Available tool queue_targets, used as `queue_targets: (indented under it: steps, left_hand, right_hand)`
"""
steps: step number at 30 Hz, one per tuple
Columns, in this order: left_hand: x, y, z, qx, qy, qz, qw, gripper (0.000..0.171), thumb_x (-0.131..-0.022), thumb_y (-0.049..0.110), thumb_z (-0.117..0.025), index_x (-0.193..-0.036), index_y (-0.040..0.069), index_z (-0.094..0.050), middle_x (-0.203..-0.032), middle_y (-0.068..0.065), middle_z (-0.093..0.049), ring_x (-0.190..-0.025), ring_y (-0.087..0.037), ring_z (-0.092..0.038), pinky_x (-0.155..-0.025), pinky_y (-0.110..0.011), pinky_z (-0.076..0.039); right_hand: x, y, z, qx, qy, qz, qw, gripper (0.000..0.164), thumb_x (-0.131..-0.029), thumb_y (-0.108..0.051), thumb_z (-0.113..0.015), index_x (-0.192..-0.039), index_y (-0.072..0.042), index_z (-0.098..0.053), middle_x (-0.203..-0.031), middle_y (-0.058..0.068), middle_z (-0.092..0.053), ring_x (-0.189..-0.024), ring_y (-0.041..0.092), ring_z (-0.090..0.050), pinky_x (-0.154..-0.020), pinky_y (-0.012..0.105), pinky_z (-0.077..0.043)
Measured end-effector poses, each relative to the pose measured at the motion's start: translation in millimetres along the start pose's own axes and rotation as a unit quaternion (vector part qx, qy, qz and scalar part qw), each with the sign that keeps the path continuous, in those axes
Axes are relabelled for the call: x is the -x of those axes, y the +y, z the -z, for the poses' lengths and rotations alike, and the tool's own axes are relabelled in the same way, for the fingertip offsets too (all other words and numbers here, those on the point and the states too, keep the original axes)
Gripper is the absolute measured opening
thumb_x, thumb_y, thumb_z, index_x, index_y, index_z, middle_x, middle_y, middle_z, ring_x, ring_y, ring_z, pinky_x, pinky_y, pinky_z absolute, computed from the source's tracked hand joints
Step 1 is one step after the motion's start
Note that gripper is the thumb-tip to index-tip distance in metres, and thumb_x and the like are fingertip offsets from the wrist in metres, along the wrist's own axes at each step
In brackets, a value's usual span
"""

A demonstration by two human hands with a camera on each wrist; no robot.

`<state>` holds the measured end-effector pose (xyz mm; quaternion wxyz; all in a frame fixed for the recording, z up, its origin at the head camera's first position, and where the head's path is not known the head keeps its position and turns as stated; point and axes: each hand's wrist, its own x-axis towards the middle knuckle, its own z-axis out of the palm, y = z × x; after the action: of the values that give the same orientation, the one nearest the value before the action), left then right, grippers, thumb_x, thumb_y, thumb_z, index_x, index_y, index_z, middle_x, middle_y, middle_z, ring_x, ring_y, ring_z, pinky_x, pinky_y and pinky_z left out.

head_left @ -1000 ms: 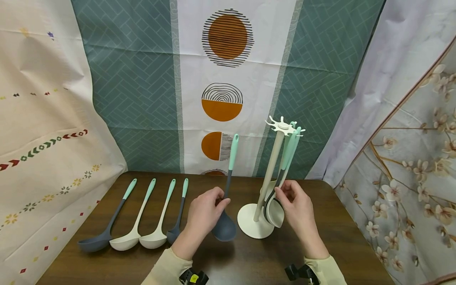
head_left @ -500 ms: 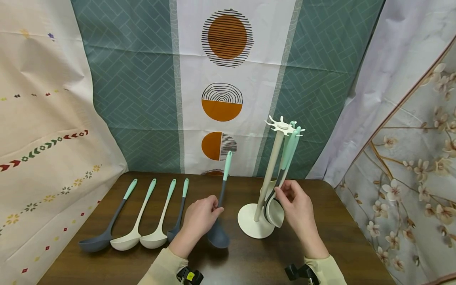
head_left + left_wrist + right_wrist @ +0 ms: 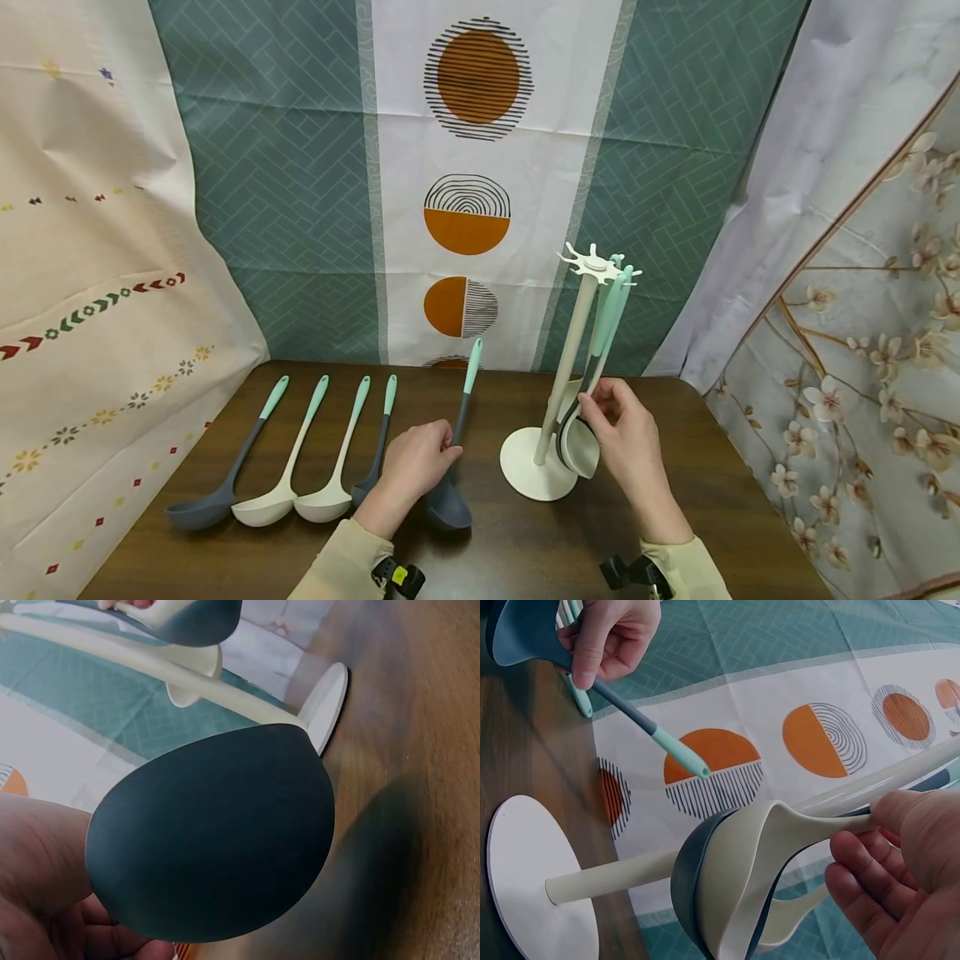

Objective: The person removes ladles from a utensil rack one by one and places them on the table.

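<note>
My left hand (image 3: 417, 460) grips the shaft of a dark grey ladle with a mint handle (image 3: 448, 507), its bowl low over the table and its handle tilted up. In the left wrist view the ladle's rounded bowl (image 3: 217, 832) covers much of the hand. At the white stand (image 3: 542, 475), my right hand (image 3: 626, 429) pinches the shaft of a cream ladle (image 3: 581, 452). That ladle's bowl nests against a dark ladle (image 3: 686, 877), seen in the right wrist view. Both hang by mint handles from the stand's hook ring (image 3: 596, 265). Another cream bowl (image 3: 791, 922) shows behind them.
On the left half of the wooden table (image 3: 540, 558) lie a large dark ladle (image 3: 201, 512), two cream ladles (image 3: 264, 508) and a smaller dark ladle (image 3: 366, 488), side by side with handles pointing back. A patterned curtain (image 3: 285, 208) hangs behind the table.
My left hand has moved left and down with the dark ladle, away from the stand and closer to the table. The right hand stays where it was on the hanging cream ladle.
</note>
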<state>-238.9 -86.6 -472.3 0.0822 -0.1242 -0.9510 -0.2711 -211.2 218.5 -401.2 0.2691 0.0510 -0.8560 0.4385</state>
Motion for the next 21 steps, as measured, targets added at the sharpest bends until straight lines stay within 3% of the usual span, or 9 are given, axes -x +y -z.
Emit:
queue_targets:
  steps: [21]
  left_hand:
    - [-4.0, -20.3, -1.3, -0.031, -0.008, 0.042, 0.9986, 0.036, -0.098, 0.024, -0.085, -0.076, 0.018, -0.057, -0.067, 0.004, -0.052, -0.059, -0.016, -0.049, -0.054, -0.034, -0.037]
  right_hand:
    - [1.3, -1.2, -0.2, 0.008, 0.002, 0.011, 1.000, 0.014, -0.105, -0.013, -0.078, -0.114, -0.008, -0.069, -0.095, 0.004, -0.073, -0.080, 0.011, -0.072, -0.067, 0.021, -0.050]
